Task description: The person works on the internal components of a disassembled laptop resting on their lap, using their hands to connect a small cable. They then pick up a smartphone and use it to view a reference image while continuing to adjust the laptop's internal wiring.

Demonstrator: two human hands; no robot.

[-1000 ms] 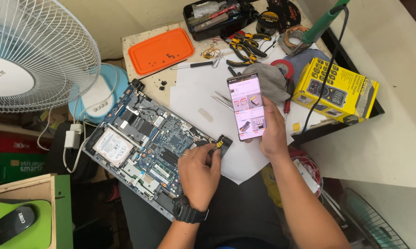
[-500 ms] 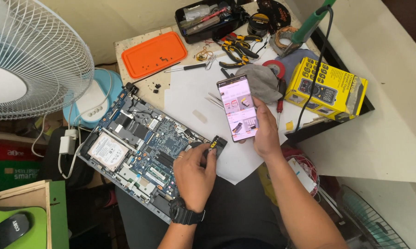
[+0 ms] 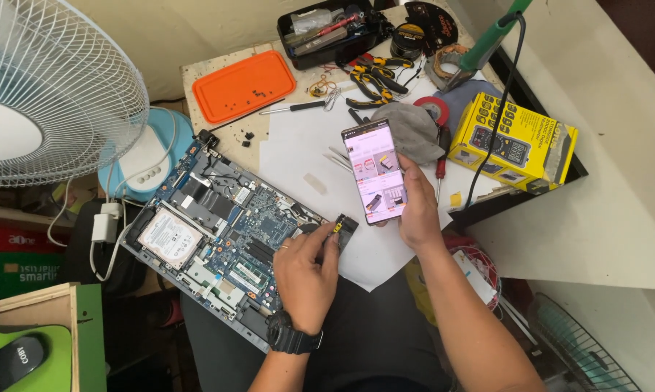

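At frame centre the left hand (image 3: 303,272) pinches a small black chip card (image 3: 344,230) between fingertips, at the right edge of the opened laptop (image 3: 218,239). Just right of it, the right hand (image 3: 418,210) grips a lit phone (image 3: 375,172) upright, fingers wrapped around its edge. Above lie white paper (image 3: 306,145), a grey cloth (image 3: 413,131), pliers (image 3: 371,80), an orange tray (image 3: 244,85) and a yellow box (image 3: 513,141); a fan (image 3: 44,94) fills the upper left.

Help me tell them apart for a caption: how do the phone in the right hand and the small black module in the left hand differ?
The phone is far larger than the small black module. The phone shows a lit pink screen; the module is dark with a yellow mark. The right hand holds the phone up from its side edge, while the left hand pinches the module at its end, beside the open laptop. Both are flat, rectangular and held over the white paper.
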